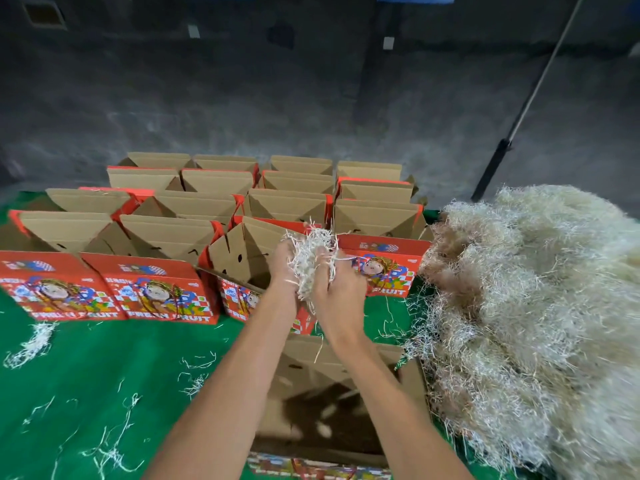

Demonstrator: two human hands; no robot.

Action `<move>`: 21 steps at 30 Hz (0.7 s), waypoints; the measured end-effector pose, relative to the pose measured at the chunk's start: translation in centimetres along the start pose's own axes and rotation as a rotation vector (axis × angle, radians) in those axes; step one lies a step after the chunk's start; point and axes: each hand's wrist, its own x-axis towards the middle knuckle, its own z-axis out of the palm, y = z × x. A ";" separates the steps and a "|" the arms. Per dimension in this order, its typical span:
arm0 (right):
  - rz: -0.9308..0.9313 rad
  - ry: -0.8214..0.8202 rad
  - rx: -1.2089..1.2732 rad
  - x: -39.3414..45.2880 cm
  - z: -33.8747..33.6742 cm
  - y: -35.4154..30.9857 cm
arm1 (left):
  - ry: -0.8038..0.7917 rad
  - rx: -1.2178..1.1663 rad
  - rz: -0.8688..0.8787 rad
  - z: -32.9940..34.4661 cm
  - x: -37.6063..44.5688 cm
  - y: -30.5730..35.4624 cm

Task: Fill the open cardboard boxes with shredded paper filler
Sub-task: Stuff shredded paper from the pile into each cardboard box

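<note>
We are cupping a clump [309, 261] of filler between left hand [284, 271] and right hand [337, 289], both grips curled round it; light, springy, shedding; judging it best gathered from below.

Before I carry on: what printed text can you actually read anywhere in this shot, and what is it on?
"FRESH FRUIT": front of the second red printed cardboard box from the left in the front row.
"FRUIT": front of the red box at the row's right end, partly behind the right hand.
"FRE...": front of the red box behind the left hand, cut off.
Far-left red box: bottom lettering blurred.
Small print along box tops: too small to read.
</note>
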 end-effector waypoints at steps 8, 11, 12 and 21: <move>0.184 -0.031 0.113 6.2 -0.9 1.8 | 0.082 0.072 0.059 -0.7 -1.6 -6.1; 0.290 -0.035 0.169 4.6 -0.6 2.6 | 0.080 0.016 0.136 -0.7 -1.3 -4.4; 0.293 -0.008 0.184 3.4 -0.4 2.3 | 0.072 -0.025 0.143 -0.4 -1.2 -3.1; -0.035 0.048 -0.068 0.5 -1.5 -1.6 | -0.129 0.246 -0.003 -1.7 0.1 -5.5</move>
